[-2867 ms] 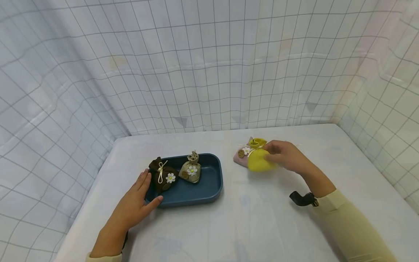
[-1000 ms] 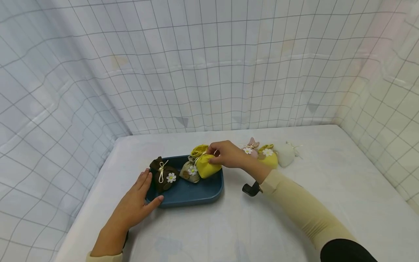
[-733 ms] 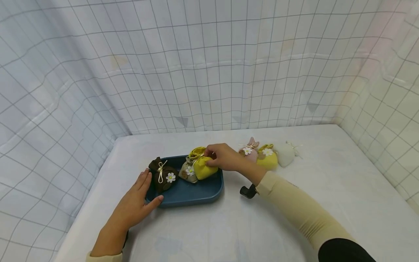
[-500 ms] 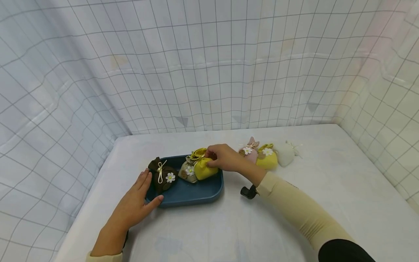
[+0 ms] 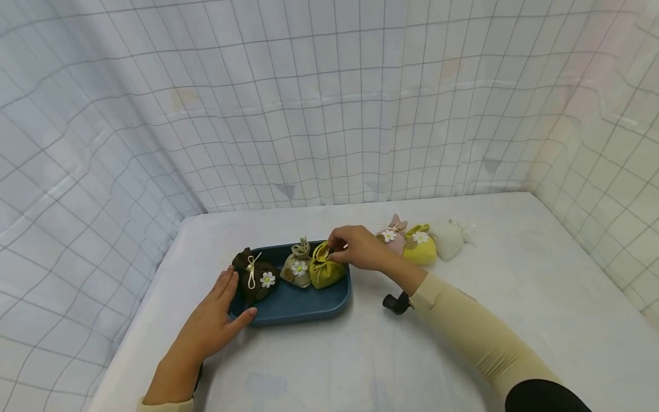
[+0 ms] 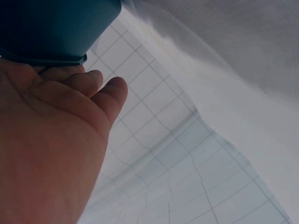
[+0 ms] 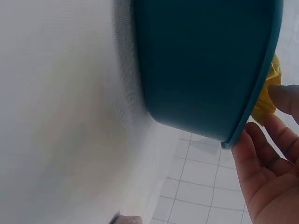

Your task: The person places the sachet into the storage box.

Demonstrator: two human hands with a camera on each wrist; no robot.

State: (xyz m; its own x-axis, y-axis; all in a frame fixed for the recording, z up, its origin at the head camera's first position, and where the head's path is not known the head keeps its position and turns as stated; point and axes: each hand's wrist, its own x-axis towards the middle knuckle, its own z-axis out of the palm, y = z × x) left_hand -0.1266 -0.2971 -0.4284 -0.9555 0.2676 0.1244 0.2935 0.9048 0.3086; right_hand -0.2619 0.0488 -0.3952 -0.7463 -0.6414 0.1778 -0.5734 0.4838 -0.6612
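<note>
I've brought the yellow pouch (image 5: 326, 271) over from the counter (image 5: 360, 355) and stood it in the blue tray (image 5: 309, 303) beside the beige pouch (image 5: 297, 271), my right hand (image 5: 355, 249) seemingly still pinching its neck, my left hand (image 5: 213, 320) flat against the tray's corner.

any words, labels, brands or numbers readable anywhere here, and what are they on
None: no view shows readable text.
Blue tray: plain, no label.
Pouches, including the yellow pouch held by the right hand: only daisy trims and round tags, too small to read.
Cloth backdrop: grid lines only.
</note>
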